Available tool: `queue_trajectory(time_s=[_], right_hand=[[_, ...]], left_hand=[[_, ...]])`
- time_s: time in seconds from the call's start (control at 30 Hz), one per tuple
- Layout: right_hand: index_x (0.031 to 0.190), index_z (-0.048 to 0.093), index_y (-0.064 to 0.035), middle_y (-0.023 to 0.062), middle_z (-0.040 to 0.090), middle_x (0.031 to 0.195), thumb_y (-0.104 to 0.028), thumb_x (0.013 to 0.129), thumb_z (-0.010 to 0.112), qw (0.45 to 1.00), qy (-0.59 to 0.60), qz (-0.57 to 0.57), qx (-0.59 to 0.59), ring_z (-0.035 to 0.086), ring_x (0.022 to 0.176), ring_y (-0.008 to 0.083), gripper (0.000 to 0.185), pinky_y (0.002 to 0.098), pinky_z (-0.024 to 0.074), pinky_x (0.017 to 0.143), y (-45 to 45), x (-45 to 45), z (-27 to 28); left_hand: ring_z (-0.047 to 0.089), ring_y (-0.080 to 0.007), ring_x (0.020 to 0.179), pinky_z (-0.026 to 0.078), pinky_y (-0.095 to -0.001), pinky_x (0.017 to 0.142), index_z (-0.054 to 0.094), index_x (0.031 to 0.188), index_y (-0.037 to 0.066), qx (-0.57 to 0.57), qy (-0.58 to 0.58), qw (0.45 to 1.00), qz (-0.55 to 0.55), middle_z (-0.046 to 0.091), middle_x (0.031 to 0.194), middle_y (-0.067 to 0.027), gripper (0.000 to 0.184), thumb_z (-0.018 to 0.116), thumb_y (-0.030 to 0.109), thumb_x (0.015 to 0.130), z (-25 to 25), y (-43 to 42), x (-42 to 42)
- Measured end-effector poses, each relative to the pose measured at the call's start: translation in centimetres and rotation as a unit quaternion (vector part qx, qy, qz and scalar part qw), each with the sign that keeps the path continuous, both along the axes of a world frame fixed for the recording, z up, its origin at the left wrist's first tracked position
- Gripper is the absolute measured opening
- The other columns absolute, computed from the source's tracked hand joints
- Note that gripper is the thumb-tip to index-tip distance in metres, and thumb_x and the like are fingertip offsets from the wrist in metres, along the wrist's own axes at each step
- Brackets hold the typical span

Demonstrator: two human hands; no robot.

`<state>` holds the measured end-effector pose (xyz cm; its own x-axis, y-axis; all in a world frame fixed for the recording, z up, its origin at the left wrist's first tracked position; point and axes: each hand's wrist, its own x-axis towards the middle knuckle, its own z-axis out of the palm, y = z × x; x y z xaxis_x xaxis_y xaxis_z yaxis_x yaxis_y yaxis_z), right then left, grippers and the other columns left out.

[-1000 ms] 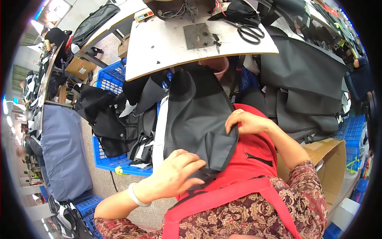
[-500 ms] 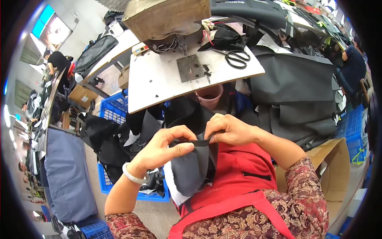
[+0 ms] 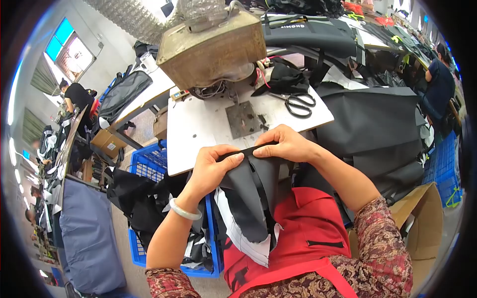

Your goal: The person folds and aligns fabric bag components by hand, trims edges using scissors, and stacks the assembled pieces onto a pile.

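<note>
Black scissors (image 3: 286, 98) lie beside a boxy machine (image 3: 213, 49) on the white worktable (image 3: 186, 146), a scrap-filled blue crate (image 3: 216, 248) below. Dark, folded fabric (image 3: 243, 208), white at its lower edge, hangs before a red apron (image 3: 313, 218), its top edge pinched between thumb and fingers by both left hand (image 3: 211, 169) and right hand (image 3: 288, 144).
</note>
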<state>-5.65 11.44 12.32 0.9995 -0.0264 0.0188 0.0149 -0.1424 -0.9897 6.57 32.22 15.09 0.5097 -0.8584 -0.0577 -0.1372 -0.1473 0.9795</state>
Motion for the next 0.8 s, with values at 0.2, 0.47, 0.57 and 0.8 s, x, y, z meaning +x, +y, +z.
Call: queue_trajectory(time_s=[0.2, 0.47, 0.57, 0.8], right_hand=[[0.098, 0.074, 0.0006, -0.0003, 0.068, 0.081, -0.022, 0.085, 0.075, 0.998, 0.002, -0.066, 0.013, 0.057, 0.074, 0.0057, 0.026, 0.0225, 0.0446, 0.066, -3.2, 3.8, -0.9], [0.098, 0.073, 0.0031, 0.0017, 0.069, 0.083, -0.018, 0.085, 0.075, 0.995, -0.008, -0.098, 0.017, 0.059, 0.076, 0.0069, 0.025, 0.0232, 0.0467, 0.067, -5.1, 8.1, -2.5], [0.097, 0.073, 0.0029, 0.0022, 0.069, 0.083, -0.017, 0.085, 0.075, 0.994, 0.005, -0.101, 0.045, 0.060, 0.074, 0.0068, 0.023, 0.0228, 0.0474, 0.066, -5.4, 8.8, -2.6], [0.098, 0.073, 0.0025, 0.0019, 0.070, 0.084, -0.015, 0.086, 0.074, 0.992, 0.000, -0.092, 0.084, 0.061, 0.073, 0.0061, 0.021, 0.0203, 0.0478, 0.064, -6.4, 10.2, -3.6]], left_hand=[[0.061, -0.0083, 0.075, 0.049, -0.0223, 0.068, 0.071, 0.099, -0.004, -0.012, 0.029, 0.999, 0.021, 0.069, 0.085, -0.0028, 0.018, 0.069, 0.011, 0.089, -1.0, -4.5, 3.8], [0.062, -0.0099, 0.070, 0.049, -0.0223, 0.064, 0.069, 0.099, -0.005, -0.010, 0.069, 0.996, 0.058, 0.069, 0.084, -0.0049, 0.019, 0.069, 0.010, 0.088, -3.2, -7.3, 8.0], [0.062, -0.0102, 0.069, 0.049, -0.0223, 0.063, 0.069, 0.099, -0.005, -0.013, 0.090, 0.994, 0.066, 0.069, 0.083, -0.0054, 0.018, 0.069, 0.009, 0.088, -3.5, -7.8, 8.9], [0.063, -0.0115, 0.070, 0.051, -0.0232, 0.064, 0.069, 0.101, -0.006, -0.025, 0.111, 0.991, 0.076, 0.070, 0.085, -0.0069, 0.019, 0.069, 0.008, 0.088, -4.1, -8.8, 10.4]])
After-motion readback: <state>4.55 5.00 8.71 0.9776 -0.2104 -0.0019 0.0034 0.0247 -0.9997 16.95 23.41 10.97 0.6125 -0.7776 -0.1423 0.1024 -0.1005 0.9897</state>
